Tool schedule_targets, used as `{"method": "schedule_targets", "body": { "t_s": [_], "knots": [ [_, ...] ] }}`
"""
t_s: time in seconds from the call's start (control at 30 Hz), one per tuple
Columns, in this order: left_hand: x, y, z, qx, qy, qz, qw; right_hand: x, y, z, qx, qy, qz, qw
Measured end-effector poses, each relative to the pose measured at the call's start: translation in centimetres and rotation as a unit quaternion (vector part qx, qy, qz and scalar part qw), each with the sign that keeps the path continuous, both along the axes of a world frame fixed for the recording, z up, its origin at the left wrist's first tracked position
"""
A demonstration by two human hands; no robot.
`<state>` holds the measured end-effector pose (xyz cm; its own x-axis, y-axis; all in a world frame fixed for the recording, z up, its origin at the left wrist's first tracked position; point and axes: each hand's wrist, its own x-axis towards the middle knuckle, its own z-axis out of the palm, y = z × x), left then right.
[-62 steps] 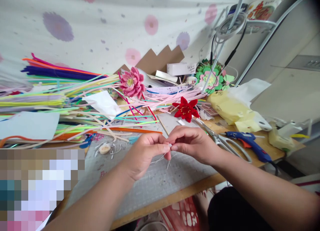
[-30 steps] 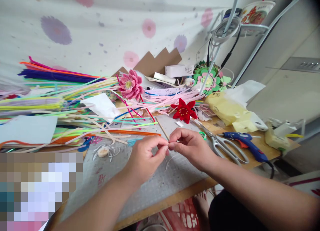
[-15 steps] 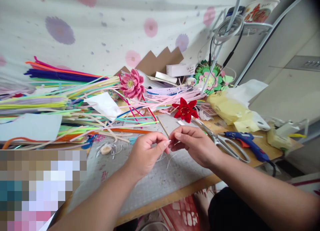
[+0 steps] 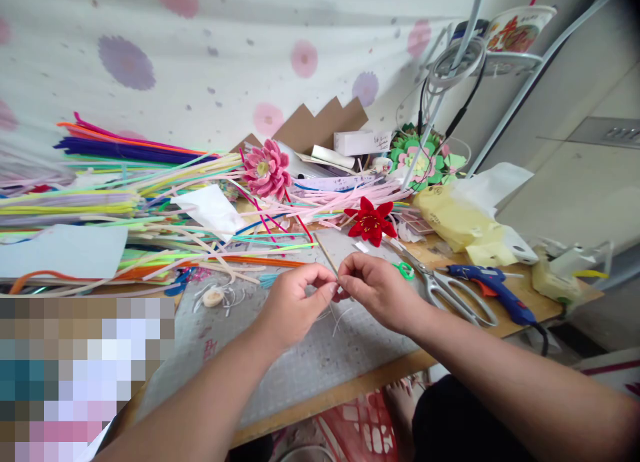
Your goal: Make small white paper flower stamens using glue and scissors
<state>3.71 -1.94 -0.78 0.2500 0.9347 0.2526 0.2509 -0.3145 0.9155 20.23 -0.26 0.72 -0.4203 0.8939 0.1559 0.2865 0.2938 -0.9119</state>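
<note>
My left hand (image 4: 293, 305) and my right hand (image 4: 377, 289) meet fingertip to fingertip above a grey cutting mat (image 4: 300, 362). Both are closed in a pinch on thin white thread-like strands (image 4: 336, 315), whose loose ends hang down toward the mat. A red pipe-cleaner flower (image 4: 371, 220) lies just beyond my right hand. A pink flower (image 4: 265, 169) lies further back. A small spool of thread (image 4: 213, 297) rests on the mat to the left of my left hand.
Long coloured pipe cleaners (image 4: 125, 202) are heaped across the left and back. Scissors (image 4: 445, 292) and a blue glue gun (image 4: 493, 285) lie right of my right hand. Yellow bags (image 4: 465, 225), a green paper flower (image 4: 423, 157), a lamp stand (image 4: 445, 82) and boxes crowd the back right.
My hands have stayed together pinching the strands, shifting only slightly and twisting at the fingertips. The view has wobbled a little.
</note>
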Motion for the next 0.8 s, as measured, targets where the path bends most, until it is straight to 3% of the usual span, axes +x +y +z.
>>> {"method": "schedule_targets", "body": {
  "t_s": [0.27,0.4,0.67,0.8],
  "knots": [
    [-0.1,0.5,-0.8,-0.079,-0.158,0.002,0.984,0.4,-0.1,-0.9,-0.101,0.217,-0.005,0.971],
    [-0.1,0.7,-0.7,-0.116,-0.213,0.0,0.97,0.9,-0.8,-0.9,-0.123,0.273,0.053,0.953],
    [-0.7,1.7,-0.9,-0.144,-0.123,0.034,0.981,2.1,-2.8,0.3,-0.146,0.34,0.132,0.92],
    [-0.6,1.0,-0.7,-0.152,-0.074,0.049,0.984,2.9,-3.7,1.0,-0.158,0.363,0.145,0.907]
  ]
}}
